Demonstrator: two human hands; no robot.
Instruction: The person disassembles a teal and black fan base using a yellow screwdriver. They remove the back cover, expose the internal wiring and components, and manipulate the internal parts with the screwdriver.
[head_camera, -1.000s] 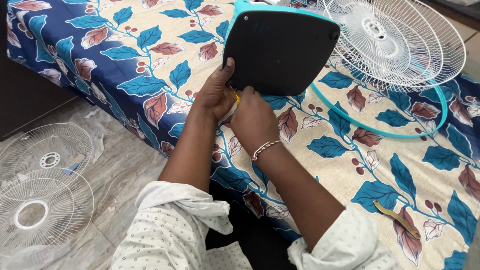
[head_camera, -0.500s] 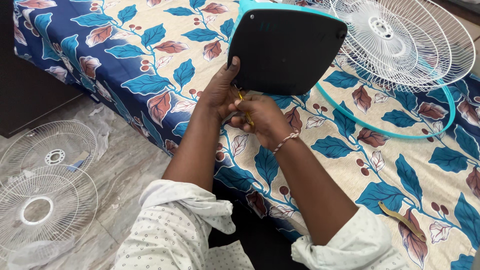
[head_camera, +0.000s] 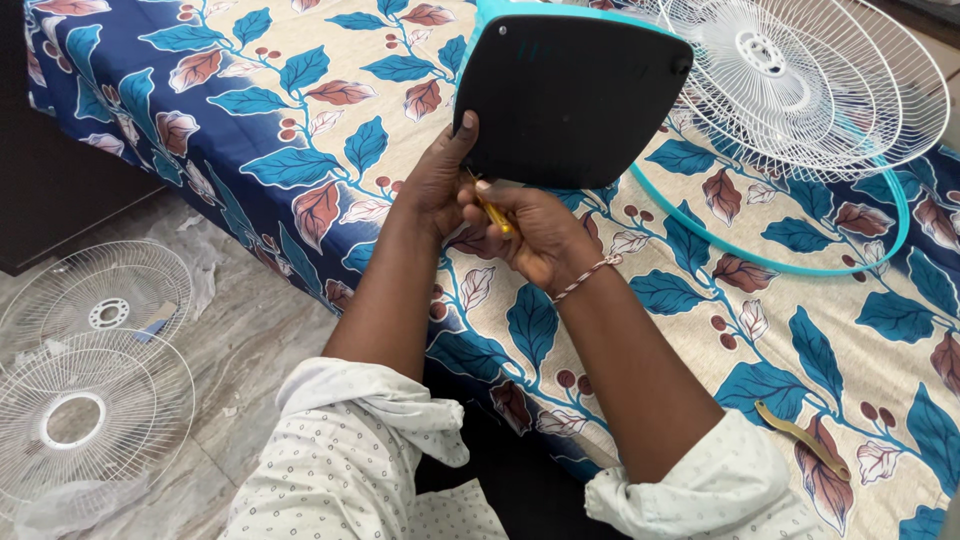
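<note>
A black fan base with a teal rim stands tilted on edge on the leaf-patterned bed sheet. My left hand grips its lower left edge, thumb pressed on the black underside. My right hand is closed around a small yellow-handled tool, its tip pointing up at the bottom edge of the base. The tool's tip is hidden between my hands.
A white wire fan guard and a teal ring lie on the bed behind the base. A small olive-brown strip lies on the sheet at right. Two more white fan guards rest on the stone floor at left.
My right hand has drawn back slightly from the base's bottom edge and turned, so the yellow tool handle shows more. The left hand keeps its grip; the view has shifted a little.
</note>
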